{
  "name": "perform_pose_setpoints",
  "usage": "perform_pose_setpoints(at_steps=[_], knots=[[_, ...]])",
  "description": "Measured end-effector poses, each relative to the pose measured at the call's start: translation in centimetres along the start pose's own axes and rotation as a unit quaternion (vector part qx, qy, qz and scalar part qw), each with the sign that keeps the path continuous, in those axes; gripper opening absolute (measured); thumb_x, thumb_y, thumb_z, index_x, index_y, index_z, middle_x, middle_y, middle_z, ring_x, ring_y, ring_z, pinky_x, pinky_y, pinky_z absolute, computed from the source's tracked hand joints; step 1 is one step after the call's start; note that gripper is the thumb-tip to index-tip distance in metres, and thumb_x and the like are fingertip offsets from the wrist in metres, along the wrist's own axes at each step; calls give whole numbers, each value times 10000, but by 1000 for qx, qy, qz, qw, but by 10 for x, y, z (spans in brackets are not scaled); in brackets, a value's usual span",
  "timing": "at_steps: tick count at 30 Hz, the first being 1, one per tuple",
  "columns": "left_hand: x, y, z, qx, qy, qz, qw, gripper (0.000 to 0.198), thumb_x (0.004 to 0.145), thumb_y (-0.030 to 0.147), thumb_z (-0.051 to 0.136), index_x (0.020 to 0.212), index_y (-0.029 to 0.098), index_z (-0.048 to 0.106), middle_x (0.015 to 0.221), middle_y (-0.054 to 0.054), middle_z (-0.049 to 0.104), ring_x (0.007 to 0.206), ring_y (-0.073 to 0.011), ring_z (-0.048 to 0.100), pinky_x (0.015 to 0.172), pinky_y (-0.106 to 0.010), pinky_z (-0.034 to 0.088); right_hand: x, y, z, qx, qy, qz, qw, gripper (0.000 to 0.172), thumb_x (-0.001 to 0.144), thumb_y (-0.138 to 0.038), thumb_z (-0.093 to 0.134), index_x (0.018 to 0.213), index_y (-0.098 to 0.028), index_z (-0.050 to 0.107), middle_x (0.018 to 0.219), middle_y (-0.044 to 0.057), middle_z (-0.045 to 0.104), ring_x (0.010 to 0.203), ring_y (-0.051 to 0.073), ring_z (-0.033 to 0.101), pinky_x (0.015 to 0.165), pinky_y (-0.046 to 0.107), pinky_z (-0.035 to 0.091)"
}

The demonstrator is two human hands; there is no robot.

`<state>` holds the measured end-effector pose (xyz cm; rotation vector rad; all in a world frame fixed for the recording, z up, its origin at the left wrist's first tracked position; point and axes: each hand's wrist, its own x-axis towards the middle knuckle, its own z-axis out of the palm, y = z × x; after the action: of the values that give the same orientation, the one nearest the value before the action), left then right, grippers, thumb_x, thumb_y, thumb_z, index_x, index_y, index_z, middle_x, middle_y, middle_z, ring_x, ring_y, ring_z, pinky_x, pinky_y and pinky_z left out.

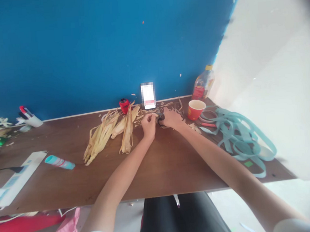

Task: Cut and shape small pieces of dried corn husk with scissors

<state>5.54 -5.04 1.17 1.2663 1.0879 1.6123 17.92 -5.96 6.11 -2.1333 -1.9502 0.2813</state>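
Black-handled scissors (161, 117) are in my right hand (172, 117), whose fingers are closed round the handles near the back of the brown table. Just left of them, my left hand (149, 125) is closed in a pinch; what it holds is too small to make out. The scissor blades point toward its fingertips. Dry corn husks (101, 137) lie in a bundle to the left, and another folded husk (126, 134) rests nearer my left hand. Thin husk scraps (176, 106) are scattered behind and around both hands.
A lit phone (148, 95) leans on the blue wall. A red cup (196, 110), a bottle (203, 83) and teal ribbon (244, 141) are on the right. To the left are a red roll (124, 106), glue stick (60, 162), power strip (20, 180) and pen cup (34, 120).
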Motion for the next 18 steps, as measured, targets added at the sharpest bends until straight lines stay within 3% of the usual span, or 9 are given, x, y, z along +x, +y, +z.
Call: perform_pose_setpoints(at_steps=[2, 5, 7, 18], knots=[[0, -1, 0, 1, -5, 1, 1000, 136, 756, 283, 612, 759, 166, 682, 706, -35, 625, 676, -139, 556, 622, -241, 421, -3, -2, -5, -15, -15, -24, 999, 627, 734, -425, 658, 1264, -152, 463, 1109, 183, 632, 1008, 333, 615, 796, 404, 481], [0, -2, 2, 2, -3, -9, 1000, 110, 734, 254, 619, 728, 162, 679, 685, -35, 627, 672, -147, 560, 636, -252, 425, -8, -6, -11, -51, -28, -63, 996, 352, 796, -280, 586, 1137, -193, 581, 1125, 162, 628, 1032, 315, 608, 814, 394, 474], [0, -4, 3, 8, 3, -11, 1000, 96, 726, 238, 617, 711, 161, 672, 676, -32, 625, 664, -146, 556, 636, -254, 424, -9, -8, -12, -55, -33, -70, 995, 294, 796, -224, 562, 1083, -198, 619, 1114, 162, 631, 1035, 319, 605, 805, 394, 475], [3, -7, 1, -5, -8, -16, 1000, 109, 754, 262, 628, 759, 165, 677, 699, -37, 640, 693, -154, 573, 641, -251, 431, -3, -8, -2, -45, 12, -86, 995, 288, 782, -128, 531, 1034, -178, 660, 1001, 150, 665, 940, 276, 632, 762, 336, 474]])
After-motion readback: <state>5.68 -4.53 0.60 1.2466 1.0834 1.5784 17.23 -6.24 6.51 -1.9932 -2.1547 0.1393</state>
